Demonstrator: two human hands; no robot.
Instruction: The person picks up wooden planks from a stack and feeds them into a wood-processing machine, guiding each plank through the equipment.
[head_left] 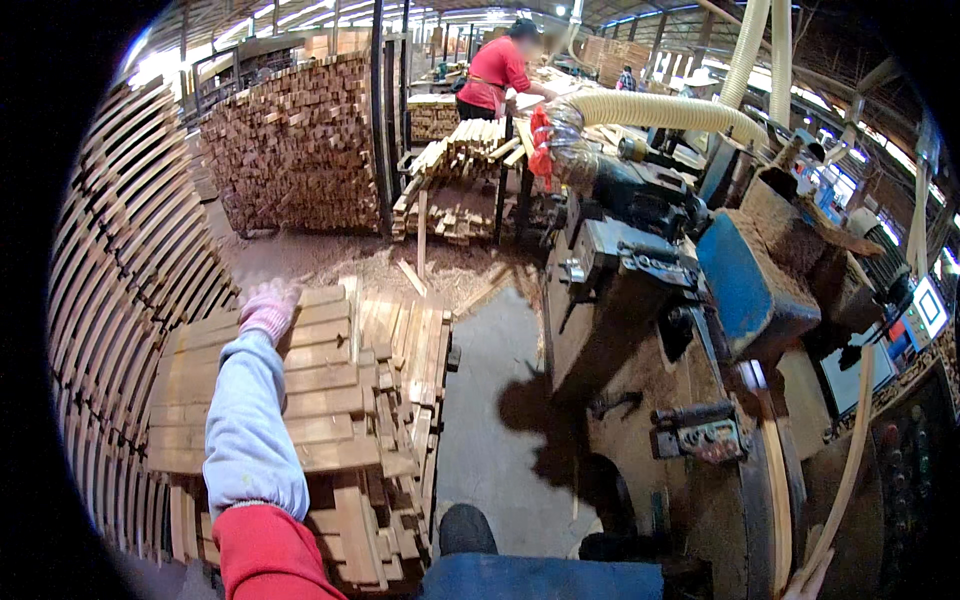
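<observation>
The left hand (268,305), in a pinkish glove, is at the far left end of the pile of boards (305,425); its fingers are blurred, so I cannot tell whether they are spread or pinching a board. The right hand is out of view, its grip likewise unknown. The boards lie in layers on the near left, their right ends uneven. Over them stretches the arm, in a pale blue cover (255,430) and a red sleeve (270,555). Farther left rises a tall slatted stack of wood (125,300). To the right, across a strip of grey floor (480,400), stands a machine (625,270) with a cream hose (675,108) above it. Far off, a person in red (495,70) leans over some wood.
</observation>
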